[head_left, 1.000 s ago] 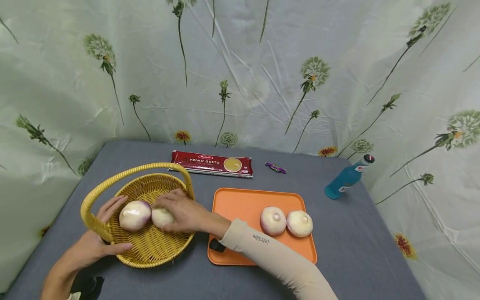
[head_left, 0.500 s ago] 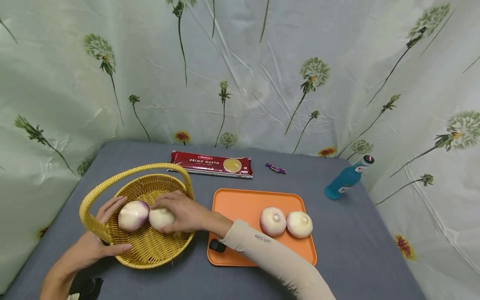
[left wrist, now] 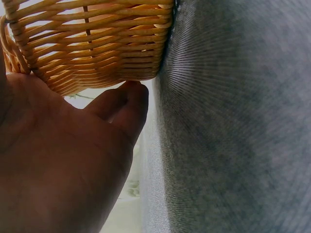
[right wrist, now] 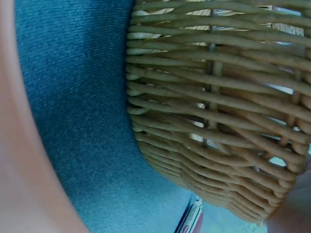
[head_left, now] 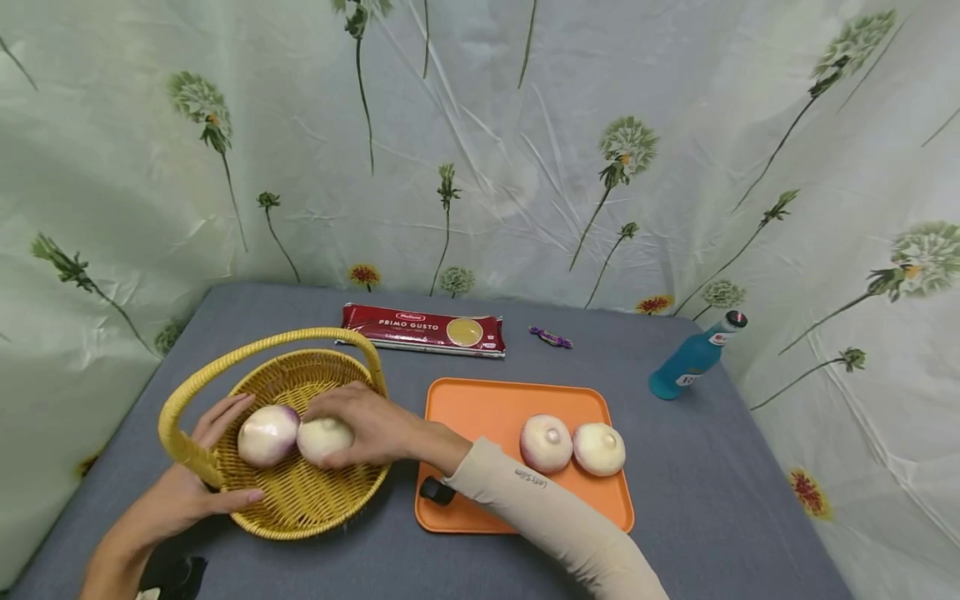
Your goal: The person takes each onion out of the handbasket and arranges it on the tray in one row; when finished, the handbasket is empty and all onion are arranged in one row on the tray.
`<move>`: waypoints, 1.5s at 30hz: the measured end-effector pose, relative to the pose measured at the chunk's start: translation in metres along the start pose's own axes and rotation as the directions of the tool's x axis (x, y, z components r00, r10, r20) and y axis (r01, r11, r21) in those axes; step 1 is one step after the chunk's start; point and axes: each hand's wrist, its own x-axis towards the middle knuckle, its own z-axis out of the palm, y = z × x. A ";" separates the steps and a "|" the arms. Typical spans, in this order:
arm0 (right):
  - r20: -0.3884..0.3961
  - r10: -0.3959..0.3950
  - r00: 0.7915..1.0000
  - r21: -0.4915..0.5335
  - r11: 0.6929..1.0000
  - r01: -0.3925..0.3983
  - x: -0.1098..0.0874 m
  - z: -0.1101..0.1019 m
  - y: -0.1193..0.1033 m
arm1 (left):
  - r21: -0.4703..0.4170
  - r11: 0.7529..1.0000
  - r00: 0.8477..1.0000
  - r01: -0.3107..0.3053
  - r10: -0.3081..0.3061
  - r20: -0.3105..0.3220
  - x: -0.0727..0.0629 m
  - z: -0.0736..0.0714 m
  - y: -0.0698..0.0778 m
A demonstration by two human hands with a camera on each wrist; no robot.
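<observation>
A yellow wicker basket [head_left: 296, 523] with an arched handle stands at the left of the table. My left hand [head_left: 176, 497] holds its left side, thumb at the near rim; in the left wrist view the palm lies against the woven wall [left wrist: 107, 43]. Inside, a white and purple turnip [head_left: 267, 436] sits toward the left. Right beside it, my right hand [head_left: 367, 425] grips a second turnip [head_left: 324, 440] from above, partly hiding it. The right wrist view shows mostly the basket's outer weave [right wrist: 218, 97].
Two more turnips, one left [head_left: 546, 443] and one right [head_left: 599, 448], lie on an orange tray [head_left: 472, 408] under the right forearm. Behind are a red pasta pack [head_left: 423, 330] and a purple wrapped candy [head_left: 551, 337]. A blue bottle [head_left: 693, 358] stands at the right.
The right hand and its turnip have shifted slightly left, up against the other turnip in the basket. The left hand stays on the basket.
</observation>
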 end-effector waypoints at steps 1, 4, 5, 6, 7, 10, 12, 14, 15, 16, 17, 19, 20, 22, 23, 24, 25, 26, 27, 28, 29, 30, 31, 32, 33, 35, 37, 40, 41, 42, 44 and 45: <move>-0.004 0.001 1.000 0.004 1.000 -0.001 -0.001 -0.001 -0.001 | 0.001 1.000 1.000 0.000 0.000 0.000 0.000 0.000 0.000; -0.015 0.004 1.000 0.018 1.000 -0.004 -0.005 -0.003 -0.002 | 0.004 1.000 1.000 0.005 -0.005 0.001 0.000 0.000 0.000; -0.018 0.003 1.000 0.021 1.000 -0.003 -0.006 -0.003 -0.003 | 0.002 1.000 1.000 0.010 -0.010 0.001 0.000 0.000 0.001; -0.021 0.001 1.000 0.025 1.000 -0.001 -0.007 -0.004 -0.003 | 0.001 1.000 1.000 0.014 -0.014 0.002 0.000 0.000 0.001; -0.023 0.000 1.000 0.026 1.000 0.001 -0.008 -0.004 -0.003 | 0.001 1.000 1.000 0.020 -0.020 0.004 -0.001 0.000 0.002; -0.035 -0.004 0.999 0.029 1.000 0.005 -0.010 -0.004 -0.004 | 0.005 0.999 0.999 0.040 -0.040 0.009 -0.002 -0.001 0.004; -0.045 -0.007 0.999 0.033 0.999 0.008 -0.011 -0.004 -0.005 | 0.006 0.999 0.999 0.045 -0.045 0.009 -0.002 -0.001 0.004; -0.054 -0.010 0.998 0.036 0.999 0.012 -0.012 -0.004 -0.005 | 0.009 0.999 0.999 0.045 -0.045 0.010 -0.002 -0.001 0.004; -0.059 -0.013 0.998 0.038 0.999 0.015 -0.013 -0.004 -0.005 | 0.012 0.999 0.999 0.044 -0.044 0.011 -0.003 -0.001 0.004; -0.065 -0.017 0.998 0.040 0.999 0.019 -0.014 -0.003 -0.005 | 0.013 0.999 0.999 0.043 -0.043 0.010 -0.002 -0.001 0.003; -0.073 -0.019 0.997 0.040 0.999 0.022 -0.015 -0.003 -0.005 | 0.017 0.999 0.999 0.044 -0.044 0.012 -0.002 -0.001 0.003; -0.090 -0.021 0.996 0.042 0.999 0.024 -0.017 -0.003 -0.006 | 0.020 0.999 0.999 0.045 -0.045 0.012 -0.001 -0.001 0.003; -0.100 -0.022 0.995 0.044 0.999 0.026 -0.019 -0.003 -0.006 | 0.020 0.999 0.999 0.051 -0.051 0.016 -0.001 -0.001 0.004; -0.118 -0.021 0.993 0.062 0.998 0.029 -0.021 -0.003 -0.008 | 0.018 0.998 0.998 0.059 -0.059 0.014 -0.001 0.000 0.005; -0.125 -0.021 0.992 0.065 0.997 0.029 -0.022 -0.003 -0.009 | 0.016 0.998 0.998 0.063 -0.063 0.014 -0.001 0.000 0.005; -0.130 -0.020 0.991 0.070 0.997 0.029 -0.023 -0.003 -0.010 | 0.013 0.998 0.998 0.064 -0.064 0.013 0.000 0.000 0.005; -0.135 -0.022 0.991 0.075 0.997 0.032 -0.024 -0.003 -0.010 | 0.011 0.998 0.998 0.064 -0.064 0.013 -0.001 0.000 0.006; -0.139 -0.024 0.990 0.079 0.996 0.035 -0.025 -0.004 -0.011 | 0.011 0.998 0.998 0.065 -0.066 0.014 -0.001 0.000 0.006; -0.144 -0.027 0.989 0.087 0.995 0.040 -0.026 -0.005 -0.012 | 0.011 0.998 0.998 0.062 -0.062 0.014 -0.001 0.000 0.006; -0.151 -0.030 0.988 0.091 0.995 0.044 -0.027 -0.005 -0.013 | 0.009 0.998 0.998 0.056 -0.056 0.013 -0.001 0.000 0.005; -0.159 -0.033 0.987 0.097 0.994 0.049 -0.028 -0.006 -0.013 | 0.007 0.999 0.999 0.053 -0.053 0.013 -0.001 0.000 0.005; -0.170 -0.037 0.985 0.112 0.992 0.057 -0.029 -0.006 -0.014 | 0.004 0.999 0.999 0.048 -0.048 0.010 -0.001 0.000 0.005; -0.181 -0.040 0.983 0.125 0.990 0.063 -0.030 -0.006 -0.014 | 0.002 0.999 0.999 0.043 -0.043 0.010 -0.001 0.000 0.005; -0.191 -0.042 0.981 0.140 0.988 0.070 -0.031 -0.006 -0.014 | 0.002 0.999 0.999 0.041 -0.041 0.008 -0.001 0.001 0.005; -0.203 -0.044 0.978 0.156 0.985 0.076 -0.033 -0.007 -0.014 | 0.001 0.999 0.999 0.040 -0.040 0.010 -0.001 0.001 0.005; -0.220 -0.040 0.975 0.180 0.980 0.081 -0.036 -0.007 -0.014 | -0.004 0.999 0.999 0.036 -0.036 0.006 -0.001 0.001 0.004; -0.233 -0.033 0.972 0.196 0.977 0.080 -0.040 -0.007 -0.014 | -0.002 0.999 0.999 0.034 -0.034 0.003 -0.001 0.002 0.003; -0.253 -0.024 0.967 0.219 0.972 0.081 -0.046 -0.008 -0.014 | 0.002 0.999 0.999 0.039 -0.039 0.007 -0.001 0.001 0.003; -0.257 -0.024 0.966 0.222 0.972 0.083 -0.047 -0.009 -0.014 | 0.004 0.999 0.999 0.043 -0.043 0.010 -0.001 0.001 0.003; -0.262 -0.024 0.965 0.225 0.971 0.085 -0.049 -0.010 -0.014 | 0.006 0.999 0.999 0.043 -0.043 0.009 -0.001 0.001 0.003; -0.268 -0.026 0.963 0.227 0.970 0.089 -0.053 -0.011 -0.014 | 0.005 0.999 0.999 0.043 -0.043 0.012 -0.001 0.001 0.003; -0.270 -0.027 0.962 0.226 0.970 0.090 -0.054 -0.012 -0.014 | 0.002 0.999 0.999 0.039 -0.039 0.010 -0.001 0.001 0.003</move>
